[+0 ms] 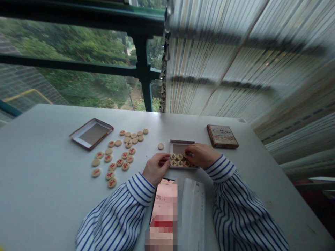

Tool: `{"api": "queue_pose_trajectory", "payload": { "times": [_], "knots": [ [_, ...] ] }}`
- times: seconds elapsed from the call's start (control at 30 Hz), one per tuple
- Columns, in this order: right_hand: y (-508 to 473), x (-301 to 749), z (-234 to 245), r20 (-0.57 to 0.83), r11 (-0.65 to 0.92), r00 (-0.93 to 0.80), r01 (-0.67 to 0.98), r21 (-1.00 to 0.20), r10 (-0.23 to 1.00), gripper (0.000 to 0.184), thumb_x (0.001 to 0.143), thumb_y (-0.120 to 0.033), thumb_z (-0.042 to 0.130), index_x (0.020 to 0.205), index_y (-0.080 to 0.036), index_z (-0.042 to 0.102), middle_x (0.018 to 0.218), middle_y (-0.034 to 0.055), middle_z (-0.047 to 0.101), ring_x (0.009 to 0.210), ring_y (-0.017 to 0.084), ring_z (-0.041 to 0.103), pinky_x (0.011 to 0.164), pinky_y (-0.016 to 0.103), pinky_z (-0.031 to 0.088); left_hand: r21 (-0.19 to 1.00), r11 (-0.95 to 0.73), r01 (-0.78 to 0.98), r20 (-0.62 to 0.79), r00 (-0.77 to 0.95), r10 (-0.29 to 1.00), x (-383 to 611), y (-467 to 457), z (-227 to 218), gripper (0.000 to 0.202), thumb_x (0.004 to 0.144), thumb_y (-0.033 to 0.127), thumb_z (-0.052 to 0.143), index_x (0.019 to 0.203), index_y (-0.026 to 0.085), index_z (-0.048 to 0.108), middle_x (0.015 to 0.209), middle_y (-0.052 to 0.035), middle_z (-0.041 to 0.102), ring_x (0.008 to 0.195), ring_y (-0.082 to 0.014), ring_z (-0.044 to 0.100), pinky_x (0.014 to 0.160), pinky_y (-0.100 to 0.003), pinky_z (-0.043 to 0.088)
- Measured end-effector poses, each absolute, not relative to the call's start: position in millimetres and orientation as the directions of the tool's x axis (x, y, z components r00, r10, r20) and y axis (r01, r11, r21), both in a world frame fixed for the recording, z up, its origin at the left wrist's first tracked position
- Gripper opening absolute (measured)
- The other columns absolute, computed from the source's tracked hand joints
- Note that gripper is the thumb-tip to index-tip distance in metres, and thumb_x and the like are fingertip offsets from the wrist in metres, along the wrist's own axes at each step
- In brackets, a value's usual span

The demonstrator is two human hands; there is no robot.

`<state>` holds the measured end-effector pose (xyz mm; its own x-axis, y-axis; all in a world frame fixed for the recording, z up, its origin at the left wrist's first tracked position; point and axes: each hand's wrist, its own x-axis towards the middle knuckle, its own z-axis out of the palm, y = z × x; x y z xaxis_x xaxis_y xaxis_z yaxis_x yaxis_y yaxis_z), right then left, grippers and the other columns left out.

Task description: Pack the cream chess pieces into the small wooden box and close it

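Observation:
A small open box (180, 146) lies on the white table (47, 188) just ahead of me, with several round wooden game pieces (177, 160) set in rows along its near side. My right hand (200, 154) rests over the box's right part, fingers pinched on a piece (186, 153) inside it. My left hand (156, 168) sits curled at the box's left edge, fingertips touching the edge; whether they hold anything I cannot make out. Both arms wear blue-striped white sleeves.
Several loose pieces (119, 155), some with red marks, lie scattered left of the box; one lone piece (161, 146) sits near it. An empty box lid (91, 133) lies at far left, a closed printed box (222, 136) at right. A phone (163, 200) lies near me.

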<state>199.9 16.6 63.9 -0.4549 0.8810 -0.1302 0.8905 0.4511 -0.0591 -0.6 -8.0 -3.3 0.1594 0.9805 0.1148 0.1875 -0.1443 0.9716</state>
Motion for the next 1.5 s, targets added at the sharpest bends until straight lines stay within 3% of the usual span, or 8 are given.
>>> {"api": "queue_pose_trajectory", "payload": {
  "times": [0.6, 1.5],
  "knots": [
    [20.5, 199.7, 63.1, -0.243, 0.464, -0.459, 0.885, -0.037, 0.855, 0.024, 0.08, -0.032, 0.046, 0.092, -0.021, 0.064, 0.09, 0.0069, 0.065, 0.086, 0.019, 0.058, 0.072, 0.026, 0.04, 0.936, -0.206, 0.287, 0.145, 0.222, 0.964, -0.8, -7.3, -4.1, 0.022, 0.073, 0.018, 0.054, 0.093, 0.014, 0.06, 0.087, -0.0068, 0.065, 0.077, -0.0148, 0.063, 0.07, -0.028, 0.053],
    [19.5, 200.9, 63.2, -0.27, 0.492, -0.481, 0.87, -0.029, 0.834, 0.023, 0.078, -0.028, 0.048, 0.094, -0.024, 0.064, 0.091, 0.0047, 0.065, 0.084, 0.018, 0.058, 0.068, 0.025, 0.039, 0.913, -0.251, 0.322, 0.181, 0.233, 0.955, -1.4, -7.1, -4.3, 0.02, 0.073, 0.015, 0.053, 0.092, 0.014, 0.06, 0.087, -0.0059, 0.064, 0.076, -0.0137, 0.063, 0.07, -0.026, 0.053]
  ]
}}
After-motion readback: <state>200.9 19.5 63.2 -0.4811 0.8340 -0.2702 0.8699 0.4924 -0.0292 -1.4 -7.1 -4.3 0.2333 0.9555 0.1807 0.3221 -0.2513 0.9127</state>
